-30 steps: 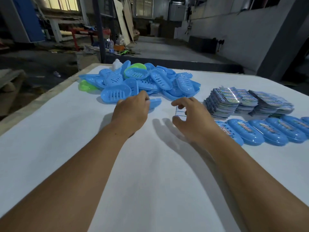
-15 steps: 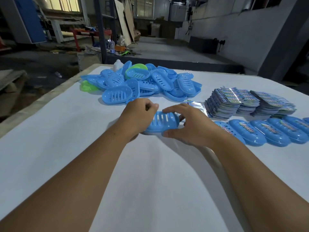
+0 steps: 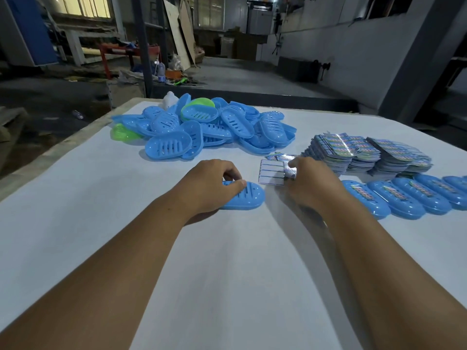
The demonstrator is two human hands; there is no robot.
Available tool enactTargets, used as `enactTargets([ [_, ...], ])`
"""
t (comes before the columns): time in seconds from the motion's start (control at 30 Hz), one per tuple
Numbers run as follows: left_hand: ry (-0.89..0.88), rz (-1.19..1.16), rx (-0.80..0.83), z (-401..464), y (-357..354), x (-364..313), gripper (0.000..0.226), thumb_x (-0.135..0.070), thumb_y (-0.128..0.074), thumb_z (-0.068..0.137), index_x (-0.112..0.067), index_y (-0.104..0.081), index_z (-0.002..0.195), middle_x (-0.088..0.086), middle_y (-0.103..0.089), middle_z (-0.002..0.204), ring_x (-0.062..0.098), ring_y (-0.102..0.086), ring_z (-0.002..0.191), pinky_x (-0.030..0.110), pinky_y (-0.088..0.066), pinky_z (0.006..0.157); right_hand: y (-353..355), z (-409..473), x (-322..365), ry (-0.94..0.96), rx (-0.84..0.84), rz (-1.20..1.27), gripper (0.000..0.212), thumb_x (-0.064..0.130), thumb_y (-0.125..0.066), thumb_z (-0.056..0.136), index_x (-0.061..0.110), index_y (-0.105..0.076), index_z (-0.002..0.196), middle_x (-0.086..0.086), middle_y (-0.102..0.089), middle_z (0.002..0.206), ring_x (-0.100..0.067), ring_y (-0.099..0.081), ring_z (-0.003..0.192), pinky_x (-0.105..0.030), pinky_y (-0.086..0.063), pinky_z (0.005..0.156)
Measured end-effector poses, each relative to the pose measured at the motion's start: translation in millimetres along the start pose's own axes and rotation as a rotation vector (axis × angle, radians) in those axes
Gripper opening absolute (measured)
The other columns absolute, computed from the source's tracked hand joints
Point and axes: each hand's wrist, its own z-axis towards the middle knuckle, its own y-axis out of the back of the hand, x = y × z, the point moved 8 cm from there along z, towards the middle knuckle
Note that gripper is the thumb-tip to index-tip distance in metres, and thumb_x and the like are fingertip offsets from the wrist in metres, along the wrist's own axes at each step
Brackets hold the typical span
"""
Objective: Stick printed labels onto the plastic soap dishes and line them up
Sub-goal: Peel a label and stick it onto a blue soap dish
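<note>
Head view, looking down a white table (image 3: 101, 223) with both forearms reaching forward. The left hand (image 3: 209, 185) rests on a blue soap dish (image 3: 243, 197), fingers curled over its far edge and thumb along its slotted top, holding it flat on the table. The dish lies upside down, its long axis running left to right. Just to its right, close but apart, the right hand (image 3: 307, 184) pinches a printed label (image 3: 274, 171) between curled fingertips, the sheet tilted up so its ruled back faces us. The label hangs above and to the right of the dish's free end, so the right hand is the nearer one to bring it leftward onto the dish. Further right a row of labelled dishes (image 3: 404, 198) lies side by side; behind it stand stacks of labels (image 3: 366, 155). A heap of unlabelled dishes (image 3: 202, 130) sits at the far left.
</note>
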Motion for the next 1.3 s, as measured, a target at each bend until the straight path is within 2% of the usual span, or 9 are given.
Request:
enactTargets([
  [0.07,0.002,0.004,0.005,0,0,-1,0.017,-0.049,-0.065,0.090,-0.034,-0.068,0.098,-0.015,-0.064,0.101,0.003,-0.057,0.089,0.025,-0.045,0.074,-3,3,1,-0.002,-0.012,-0.011,0.010,0.022,-0.057,0.079,0.013,-0.053,0.076,-0.005,-0.060,0.081,-0.035,-0.055,0.083,-0.030,-0.036,0.055],
  [0.13,0.007,0.008,0.011,0,0,-1,0.018,-0.050,-0.065,0.090,-0.035,-0.068,0.099,-0.014,-0.063,0.101,0.004,-0.057,0.090,0.025,-0.045,0.074,-3,5,1,-0.004,-0.035,-0.019,0.021,0.025,-0.059,0.081,0.012,-0.046,0.070,-0.004,-0.055,0.073,-0.034,-0.053,0.077,-0.028,-0.030,0.053],
  [0.37,0.004,0.017,0.004,0,-1,-2,0.017,-0.050,-0.065,0.089,-0.035,-0.068,0.097,-0.014,-0.063,0.100,0.004,-0.057,0.090,0.026,-0.046,0.077,7,7,-2,-0.082,-0.110,-0.062,0.017,0.027,-0.052,0.085,0.012,-0.059,0.081,-0.010,-0.063,0.085,-0.033,-0.055,0.075,-0.030,-0.038,0.063],
  [0.67,-0.024,0.010,-0.050,0,2,-5,0.016,-0.046,-0.064,0.091,-0.031,-0.069,0.097,-0.014,-0.062,0.098,0.003,-0.055,0.086,0.022,-0.040,0.073,20,5,-8,-0.153,-0.273,0.013,0.021,0.027,-0.058,0.082,0.009,-0.067,0.075,-0.007,-0.066,0.070,-0.034,-0.060,0.069,-0.029,-0.038,0.056],
  [0.73,-0.014,-0.036,-0.084,0,4,-5,0.019,-0.044,-0.062,0.094,-0.027,-0.071,0.095,-0.015,-0.065,0.091,-0.001,-0.056,0.083,0.017,-0.040,0.069,30,2,-5,-0.128,-0.378,0.047,0.025,0.030,-0.056,0.085,0.010,-0.063,0.073,-0.005,-0.062,0.067,-0.034,-0.056,0.067,-0.030,-0.035,0.055],
  [0.9,0.111,-0.348,-0.145,1,6,2,0.037,-0.049,-0.050,0.099,-0.024,-0.075,0.087,-0.009,-0.074,0.085,0.009,-0.067,0.085,0.027,-0.052,0.074,46,-13,17,0.030,-0.568,0.161,0.012,0.035,-0.056,0.091,0.027,-0.064,0.086,0.005,-0.066,0.085,-0.022,-0.052,0.077,-0.032,-0.034,0.066],
  [1.0,0.195,-0.492,-0.157,2,3,10,0.042,-0.052,-0.049,0.099,-0.024,-0.077,0.085,-0.015,-0.075,0.079,0.004,-0.066,0.082,0.024,-0.049,0.075,41,-19,34,0.167,-0.518,0.204,0.007,0.032,-0.062,0.088,0.029,-0.067,0.084,0.008,-0.065,0.077,-0.023,-0.060,0.077,-0.033,-0.042,0.065],
  [1.13,0.289,-0.572,-0.190,5,6,20,0.045,-0.057,-0.055,0.093,-0.019,-0.077,0.079,-0.011,-0.076,0.074,0.008,-0.070,0.081,0.034,-0.055,0.088,29,-31,59,0.355,-0.372,0.363,0.003,0.028,-0.071,0.082,0.029,-0.070,0.079,0.014,-0.055,0.058,-0.015,-0.056,0.061,-0.037,-0.053,0.066],
  [1.3,0.319,-0.543,-0.235,2,14,26,0.026,-0.031,-0.070,0.084,-0.010,-0.076,0.069,0.004,-0.073,0.068,0.020,-0.058,0.065,0.035,-0.054,0.075,6,-44,82,0.463,-0.200,0.474,0.005,0.029,-0.074,0.081,0.031,-0.074,0.077,0.011,-0.070,0.073,-0.010,-0.060,0.068,-0.036,-0.053,0.072],
])
